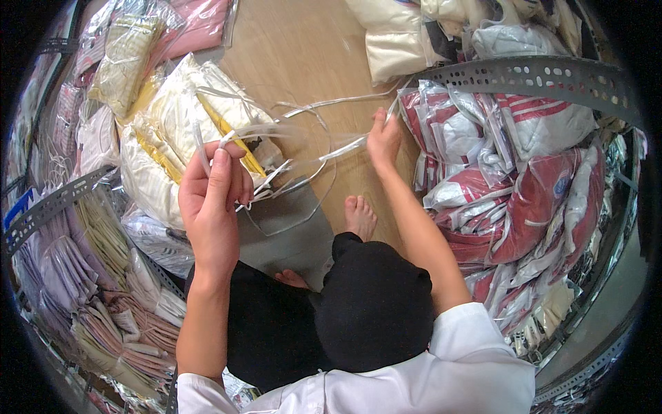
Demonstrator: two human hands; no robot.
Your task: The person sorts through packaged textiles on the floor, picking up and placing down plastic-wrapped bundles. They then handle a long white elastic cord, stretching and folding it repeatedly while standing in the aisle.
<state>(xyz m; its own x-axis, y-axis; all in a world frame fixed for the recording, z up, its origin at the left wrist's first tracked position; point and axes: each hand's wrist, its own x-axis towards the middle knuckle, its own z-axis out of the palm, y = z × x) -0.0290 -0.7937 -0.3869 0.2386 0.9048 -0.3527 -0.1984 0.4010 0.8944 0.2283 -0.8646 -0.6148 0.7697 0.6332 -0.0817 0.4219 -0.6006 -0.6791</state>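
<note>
My left hand [213,189] pinches a loop of white plastic twine [343,149] between thumb and forefinger. Strands run from it across to my right hand [384,137], which is closed around the twine and slightly blurred. Loose lengths curl over the floor between the hands. Just beyond my left hand sits a bulky bundle of cream garments [176,111] in clear plastic bags, with yellow pieces showing through. Some twine lies across this bundle. My right hand is near a stack of bagged red and white garments [450,124].
Perforated metal shelf rails border both sides: one at left [62,204], one at right [538,75]. Tied stacks of folded, bagged clothes [129,321] fill the left shelf. Cream bagged garments [395,49] and pink ones [199,26] lie ahead. My bare foot [360,215] rests on the wooden floor [295,57].
</note>
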